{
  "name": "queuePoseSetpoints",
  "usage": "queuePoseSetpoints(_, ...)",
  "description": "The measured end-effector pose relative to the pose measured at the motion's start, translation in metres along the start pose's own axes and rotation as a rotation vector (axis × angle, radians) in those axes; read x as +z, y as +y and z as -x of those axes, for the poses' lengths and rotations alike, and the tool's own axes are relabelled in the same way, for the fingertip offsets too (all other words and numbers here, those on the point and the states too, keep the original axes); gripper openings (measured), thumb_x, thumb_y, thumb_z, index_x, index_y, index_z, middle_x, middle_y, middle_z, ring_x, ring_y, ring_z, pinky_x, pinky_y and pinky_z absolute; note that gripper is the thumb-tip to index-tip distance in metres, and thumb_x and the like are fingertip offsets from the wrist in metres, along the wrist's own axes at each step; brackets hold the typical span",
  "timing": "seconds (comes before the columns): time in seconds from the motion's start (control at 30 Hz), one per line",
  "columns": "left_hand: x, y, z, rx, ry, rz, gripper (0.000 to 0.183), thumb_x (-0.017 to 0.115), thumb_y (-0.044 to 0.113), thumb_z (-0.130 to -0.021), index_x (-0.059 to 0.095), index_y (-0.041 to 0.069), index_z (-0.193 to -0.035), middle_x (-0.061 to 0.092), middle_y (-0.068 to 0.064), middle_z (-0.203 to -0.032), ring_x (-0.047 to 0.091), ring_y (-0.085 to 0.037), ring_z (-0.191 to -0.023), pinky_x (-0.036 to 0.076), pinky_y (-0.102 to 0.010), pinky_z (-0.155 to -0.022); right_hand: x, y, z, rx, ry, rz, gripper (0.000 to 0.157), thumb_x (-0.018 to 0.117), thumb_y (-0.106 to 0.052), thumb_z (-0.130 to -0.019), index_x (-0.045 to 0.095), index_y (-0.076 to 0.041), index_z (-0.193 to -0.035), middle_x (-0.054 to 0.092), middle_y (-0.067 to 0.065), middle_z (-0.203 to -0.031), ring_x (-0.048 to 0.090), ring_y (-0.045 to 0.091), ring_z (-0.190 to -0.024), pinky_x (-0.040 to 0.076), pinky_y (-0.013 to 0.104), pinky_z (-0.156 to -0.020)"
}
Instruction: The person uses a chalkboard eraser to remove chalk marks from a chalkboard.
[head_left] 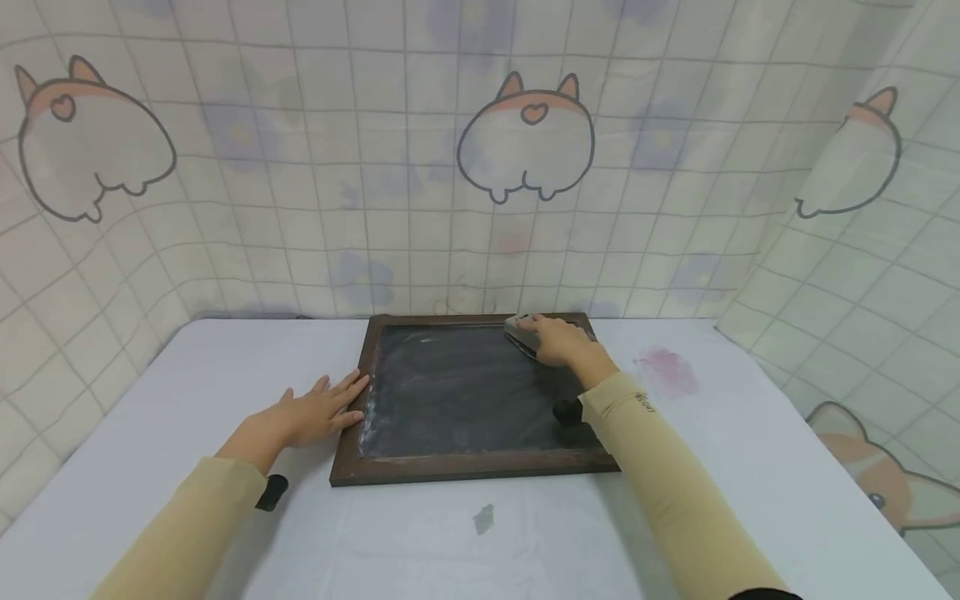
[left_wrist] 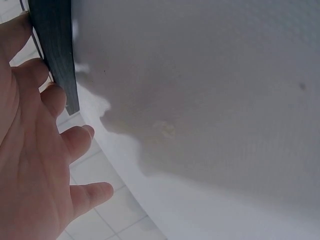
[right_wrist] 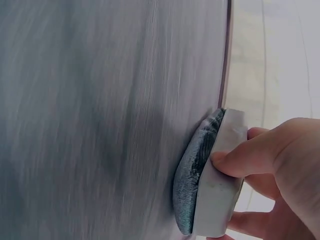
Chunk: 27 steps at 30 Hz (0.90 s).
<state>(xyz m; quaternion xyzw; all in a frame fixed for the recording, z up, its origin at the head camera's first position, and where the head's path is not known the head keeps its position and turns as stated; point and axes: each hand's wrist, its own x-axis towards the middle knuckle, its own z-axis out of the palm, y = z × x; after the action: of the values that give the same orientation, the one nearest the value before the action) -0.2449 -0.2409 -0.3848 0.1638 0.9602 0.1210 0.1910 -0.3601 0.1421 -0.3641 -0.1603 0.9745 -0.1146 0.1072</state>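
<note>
A chalkboard in a brown wooden frame lies flat on the white table. My right hand grips a grey-backed chalkboard eraser at the board's far right corner. In the right wrist view the thumb presses the eraser's back, and its dark felt pad lies against the board surface. Across on the left, my left hand rests with spread fingers on the frame's left side. The left wrist view shows those fingers at the dark edge of the frame.
Whitish chalk traces line the board's left and lower edges. On the white table are a pink stain to the right and a small grey patch in front. A tile-patterned curtain with cartoon animals encloses the back and sides.
</note>
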Motion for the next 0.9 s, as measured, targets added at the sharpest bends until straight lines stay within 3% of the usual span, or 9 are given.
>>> queuePoseSetpoints(0.17,-0.001,0.001,0.000,-0.006,0.007,-0.011,0.074,0.040,0.053,-0.109,0.014,0.013,-0.166,0.005,-0.017,-0.171,0.009,-0.054,-0.150,0.002,-0.083,-0.108,-0.005,0.013,0.005,-0.007,-0.007,0.007,0.075,0.050,0.011,-0.094,0.036,-0.019,-0.161,0.021,0.017,-0.168,0.046,0.024,-0.072,0.034,0.035,-0.060)
queuePoseSetpoints(0.23,0.000,0.001,0.000,-0.012,0.006,-0.017,0.074,0.040,0.052,-0.109,0.014,0.013,-0.166,0.006,-0.017,-0.171,0.009,-0.054,-0.150,0.002,-0.082,-0.108,-0.004,0.010,0.005,-0.022,-0.004,0.036,0.073,0.050,0.010,-0.095,0.035,-0.017,-0.161,0.021,0.019,-0.168,0.056,0.026,-0.077,0.046,0.040,-0.072)
queuePoseSetpoints(0.27,0.000,0.001,0.000,-0.012,0.006,-0.020,0.074,0.040,0.052,-0.109,0.014,0.013,-0.166,0.006,-0.017,-0.171,0.009,-0.054,-0.150,0.003,-0.083,-0.108,-0.004,0.008,0.005,-0.023,-0.003,0.049,0.073,0.049,0.010,-0.096,0.035,-0.017,-0.162,0.021,0.019,-0.168,0.062,0.029,-0.088,0.049,0.046,-0.084)
queuePoseSetpoints(0.37,0.001,0.001,-0.001,-0.015,0.004,-0.024,0.074,0.040,0.053,-0.109,0.014,0.013,-0.166,0.006,-0.017,-0.171,0.009,-0.054,-0.150,0.003,-0.083,-0.108,-0.001,0.000,0.002,-0.026,0.001,0.084,0.072,0.050,0.009,-0.096,0.035,-0.017,-0.162,0.022,0.019,-0.167,0.059,0.039,-0.122,0.033,0.067,-0.111)
queuePoseSetpoints(0.43,0.000,0.001,0.000,-0.014,0.003,-0.028,0.075,0.041,0.053,-0.109,0.014,0.013,-0.166,0.006,-0.017,-0.171,0.009,-0.054,-0.150,0.003,-0.083,-0.107,0.003,-0.008,-0.002,-0.029,0.004,0.096,0.073,0.051,0.009,-0.096,0.034,-0.018,-0.162,0.022,0.018,-0.168,0.049,0.042,-0.136,0.025,0.071,-0.113)
queuePoseSetpoints(0.53,-0.001,0.001,0.002,-0.013,0.002,-0.030,0.074,0.041,0.053,-0.109,0.014,0.013,-0.166,0.005,-0.017,-0.171,0.010,-0.054,-0.150,0.003,-0.083,-0.107,0.010,-0.024,-0.010,-0.053,0.013,0.118,0.074,0.053,0.008,-0.096,0.035,-0.020,-0.162,0.023,0.016,-0.168,0.040,0.043,-0.144,0.026,0.071,-0.114)
queuePoseSetpoints(0.77,0.000,-0.001,0.000,-0.005,-0.002,-0.018,0.075,0.041,0.053,-0.109,0.013,0.014,-0.166,0.004,-0.016,-0.171,0.008,-0.054,-0.150,0.002,-0.083,-0.107,0.020,-0.067,-0.026,-0.119,0.021,0.158,0.072,0.056,0.005,-0.099,0.034,-0.022,-0.162,0.022,0.013,-0.168,0.045,0.043,-0.140,0.027,0.067,-0.116)
queuePoseSetpoints(0.9,0.001,-0.003,-0.002,-0.008,-0.003,-0.023,0.074,0.039,0.053,-0.109,0.012,0.014,-0.166,0.004,-0.015,-0.171,0.007,-0.054,-0.151,0.002,-0.083,-0.108,0.024,-0.090,-0.032,-0.146,0.007,0.175,0.070,0.055,0.003,-0.101,0.032,-0.021,-0.163,0.021,0.014,-0.169,0.039,0.045,-0.144,0.025,0.065,-0.117)
